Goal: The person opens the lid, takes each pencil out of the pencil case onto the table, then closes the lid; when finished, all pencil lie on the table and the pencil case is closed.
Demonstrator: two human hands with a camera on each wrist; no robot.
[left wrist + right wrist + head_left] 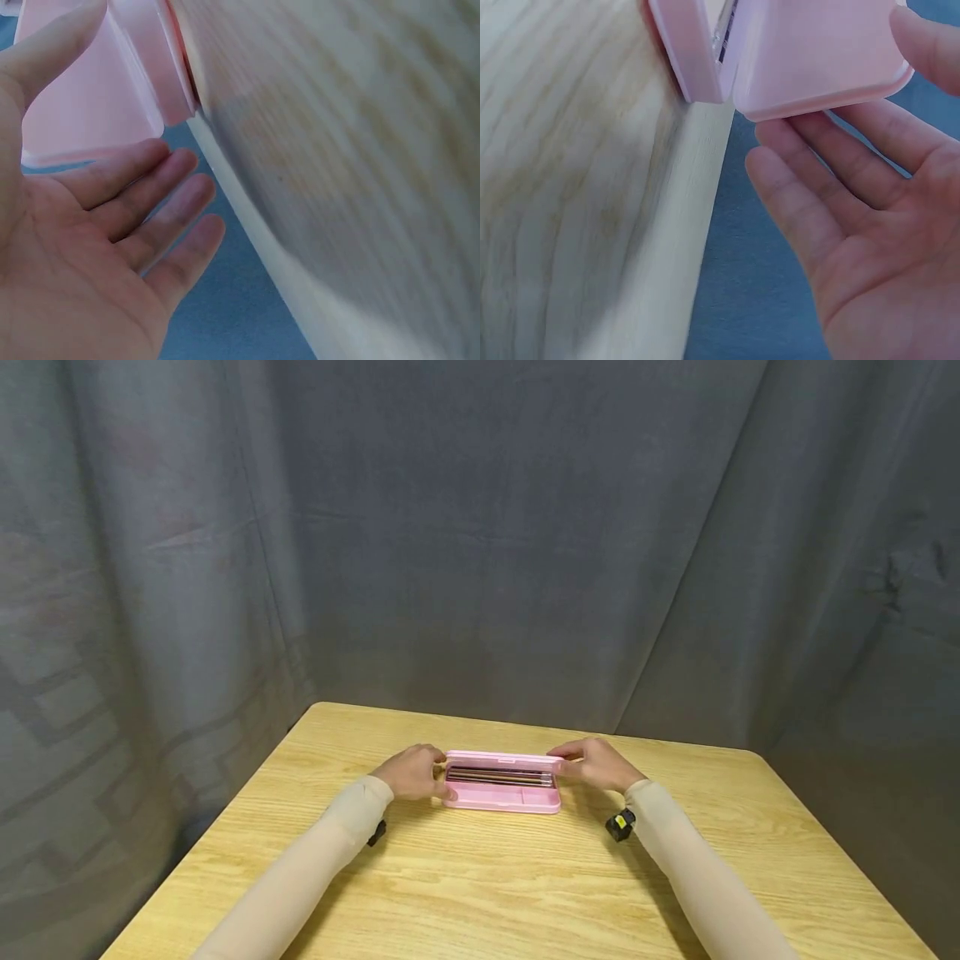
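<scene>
Left hand (411, 772) and right hand (597, 764), fingers loosely extended, touching ends of pink case lid (501, 761), half-raised

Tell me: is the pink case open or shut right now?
Partly open. The pink case's lid stands raised off the base, showing dark sticks inside; left hand and right hand touch its ends.
</scene>
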